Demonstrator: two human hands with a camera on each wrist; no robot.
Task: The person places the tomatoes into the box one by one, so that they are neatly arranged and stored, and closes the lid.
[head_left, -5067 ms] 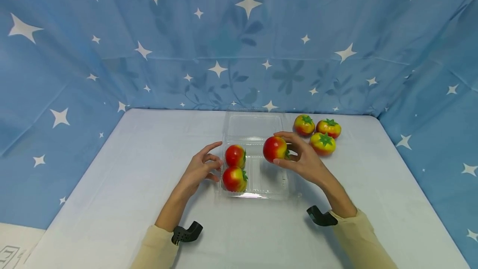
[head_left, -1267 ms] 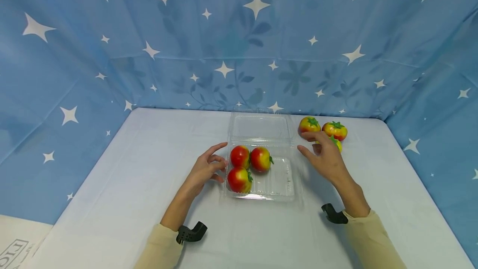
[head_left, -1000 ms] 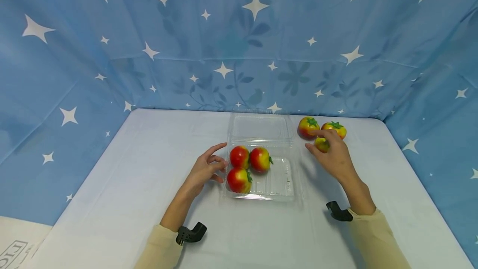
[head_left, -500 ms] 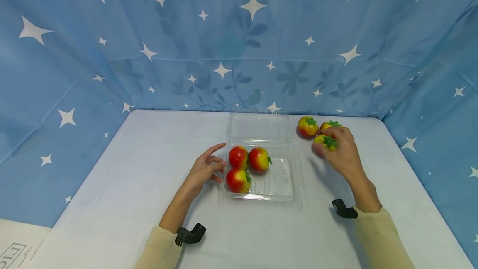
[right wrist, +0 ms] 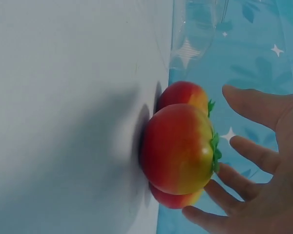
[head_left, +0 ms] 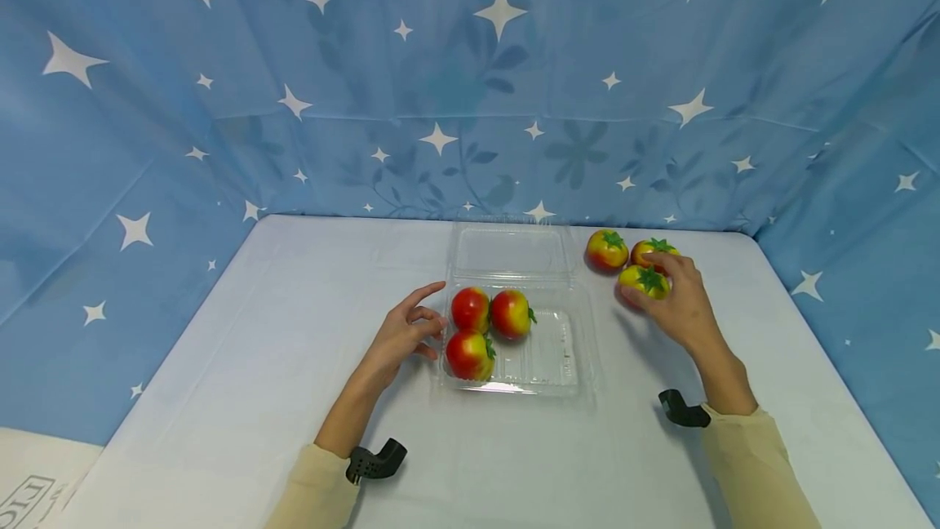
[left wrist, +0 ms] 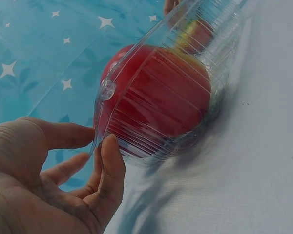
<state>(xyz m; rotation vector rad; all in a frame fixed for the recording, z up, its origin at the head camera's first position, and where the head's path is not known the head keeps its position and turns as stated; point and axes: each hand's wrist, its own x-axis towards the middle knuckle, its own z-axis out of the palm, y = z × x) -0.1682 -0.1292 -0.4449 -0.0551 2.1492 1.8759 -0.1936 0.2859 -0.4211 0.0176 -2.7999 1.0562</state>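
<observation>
My left hand pinches the left rim of a clear plastic container between thumb and finger, seen closely in the left wrist view. Inside the container sit three red-and-yellow tomatoes: a back left one, a front left one and one to the right of the back one. My right hand hovers with spread fingers over the front tomato of a group on the table. Between its fingers and that tomato's leafy top a gap shows in the right wrist view.
Two more tomatoes, one at left and one at right, stand just behind the front one. The container's lid lies folded open toward the back. A blue star-patterned curtain hangs behind the white table.
The right hand set its tomato down in the container beside the back left one. Afterwards it moved right to the front loose tomato. The left hand stayed at the container's left rim.
</observation>
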